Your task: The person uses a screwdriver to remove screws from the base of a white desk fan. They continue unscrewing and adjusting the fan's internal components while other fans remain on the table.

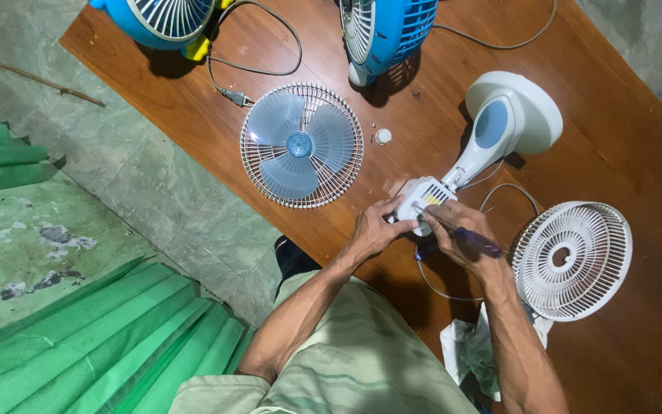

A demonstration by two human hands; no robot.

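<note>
Between hands: fan motor housing (421, 201); left hand (371, 230) grips it, right hand (461, 238) clasps screwdriver (465, 234).

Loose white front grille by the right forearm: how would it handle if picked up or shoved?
The white grille is probably light: thin open ribs, mostly air. It likely flexes a little if gripped by the rim. Lying flat on the wooden table, it should slide rather than roll or tip, though the grey cord beside it might snag.

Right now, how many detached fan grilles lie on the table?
2. One grille with the blue blade lies left of the white fan body, above the left hand. One bare white grille lies beside the right hand. More may lie off-frame.
</note>
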